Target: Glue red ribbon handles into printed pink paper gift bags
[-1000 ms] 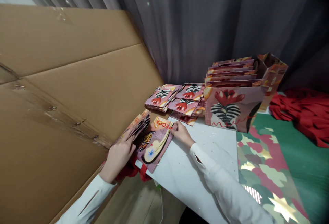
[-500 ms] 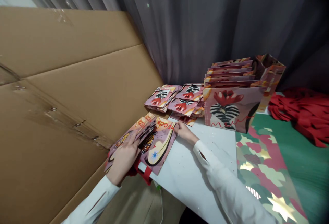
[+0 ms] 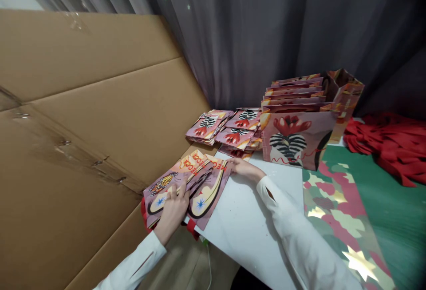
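My left hand (image 3: 173,213) lies over a pile of flat-folded paper bags (image 3: 163,183) at the table's left end. Its fingers are spread on the printed top, which has a butterfly and red lettering. Several bag edges overlap to the right of these fingers. My right hand (image 3: 245,170) pinches the upper right edge of another folded paper bag (image 3: 209,201), which lies partly under the pile. Most of that bag's left side is covered.
More folded bags (image 3: 208,125) sit in piles at the back, beside a row of opened bags (image 3: 293,141). Red ribbon (image 3: 389,143) lies heaped at the right on green material (image 3: 376,183). Patterned paper (image 3: 339,210) borders the white table (image 3: 246,223). A large cardboard box (image 3: 100,94) stands left.
My left hand has moved right, and the pile's upper bags have shifted right over the bag that my right hand holds. The fanned edges lie closer together. My right hand stays at the bag's edge.
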Motion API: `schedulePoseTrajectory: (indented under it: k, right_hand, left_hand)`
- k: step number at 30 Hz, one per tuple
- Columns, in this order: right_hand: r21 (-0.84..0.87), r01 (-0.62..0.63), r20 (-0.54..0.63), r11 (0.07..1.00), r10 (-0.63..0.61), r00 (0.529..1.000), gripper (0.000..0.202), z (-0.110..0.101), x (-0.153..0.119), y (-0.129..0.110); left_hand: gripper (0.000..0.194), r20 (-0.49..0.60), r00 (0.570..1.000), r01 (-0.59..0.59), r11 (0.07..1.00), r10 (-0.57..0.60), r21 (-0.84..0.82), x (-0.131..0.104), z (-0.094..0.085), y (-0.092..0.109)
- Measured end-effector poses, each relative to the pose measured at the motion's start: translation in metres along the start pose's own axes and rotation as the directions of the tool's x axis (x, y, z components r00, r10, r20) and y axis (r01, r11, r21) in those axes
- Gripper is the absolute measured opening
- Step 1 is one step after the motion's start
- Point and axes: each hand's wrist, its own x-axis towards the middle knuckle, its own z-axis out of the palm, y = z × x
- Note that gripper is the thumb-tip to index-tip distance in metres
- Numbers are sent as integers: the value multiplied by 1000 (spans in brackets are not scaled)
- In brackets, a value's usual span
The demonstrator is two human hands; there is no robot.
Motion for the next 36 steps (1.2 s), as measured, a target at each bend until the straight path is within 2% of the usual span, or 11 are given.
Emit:
schedulePoseTrajectory:
  k: [4, 10, 15, 21, 25, 30, 36]
  right_hand:
    - [5, -51, -27, 999, 51, 998, 7, -3, -1, 0]
    - [-45, -123, -94, 991, 119, 988, 21, 5, 3, 3]
    - [-30, -184, -80, 982, 182, 980, 26, 6, 2, -1]
    - [-13, -229, -105, 973, 227, 968, 28, 14, 0, 1]
    - [13, -247, -185, 969, 245, 952, 28, 20, 5, 9]
    - [76, -214, -295, 974, 227, 928, 27, 39, 8, 19]
    - [135, -133, -319, 982, 170, 932, 25, 51, 5, 16]
  left_hand:
    - [43, -1, 1000, -6, 1000, 6, 7, 1, -3, 0]
    - [41, -2, 1000, -20, 1000, 20, 6, 3, -12, -5]
    - [36, 0, 1000, -25, 999, 25, -27, 6, -23, -24]
    - [39, 41, 997, 77, 977, -70, -197, 7, -46, -46]
    - [42, 96, 991, 110, 965, -89, -240, 3, -59, -40]
    - [40, 50, 998, 51, 958, -38, -281, 2, -66, -23]
    - [39, 55, 998, 30, 964, -16, -263, 10, -68, -17]
